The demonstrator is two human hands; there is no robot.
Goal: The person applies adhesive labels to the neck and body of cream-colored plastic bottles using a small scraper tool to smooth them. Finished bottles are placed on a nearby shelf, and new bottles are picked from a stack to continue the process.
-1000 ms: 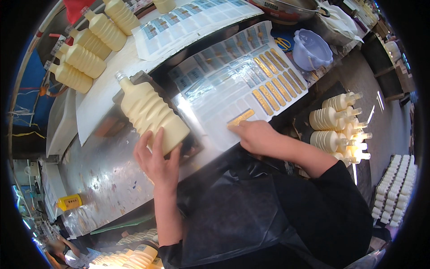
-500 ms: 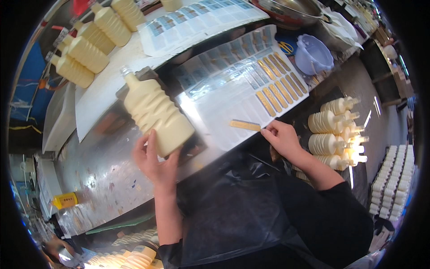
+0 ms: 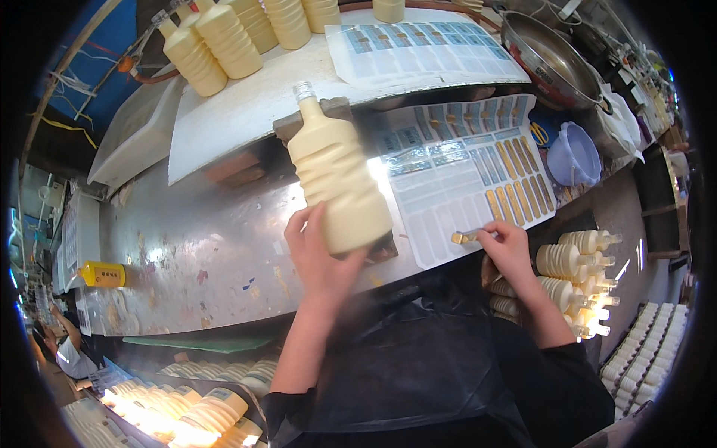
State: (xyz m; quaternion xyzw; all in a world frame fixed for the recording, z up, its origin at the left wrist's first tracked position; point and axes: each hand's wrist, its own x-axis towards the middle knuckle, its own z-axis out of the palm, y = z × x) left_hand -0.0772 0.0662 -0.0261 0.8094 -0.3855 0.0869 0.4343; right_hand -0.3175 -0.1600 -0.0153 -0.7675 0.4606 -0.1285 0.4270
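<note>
A cream-coloured ribbed bottle [image 3: 336, 175] with a clear neck lies on the metal table, its neck over a dark block [image 3: 336, 110]. My left hand [image 3: 323, 254] is closed around the bottle's base end, thumb and fingers on its sides. Between the fingertips of my right hand [image 3: 508, 250] is one end of a gold label strip [image 3: 464, 237]; its free end looks bent. That strip is above the near edge of a white label sheet [image 3: 441, 213], which bears rows of gold strips [image 3: 511, 205] and blue-and-clear labels [image 3: 448, 153].
Several cream bottles [image 3: 228, 41] stand on a white board [image 3: 231, 123] at the back. Beyond the sheet are a lilac bucket [image 3: 573, 155] and a large pan [image 3: 553, 56]. More bottles [image 3: 571, 261] lie at the right. A yellow bottle [image 3: 102, 274] lies at the far left.
The gold strip lay nearly straight and now appears bent and shortened in my right fingers. The whole view has shifted, placing the table lower and further right. My left hand still grips the bottle.
</note>
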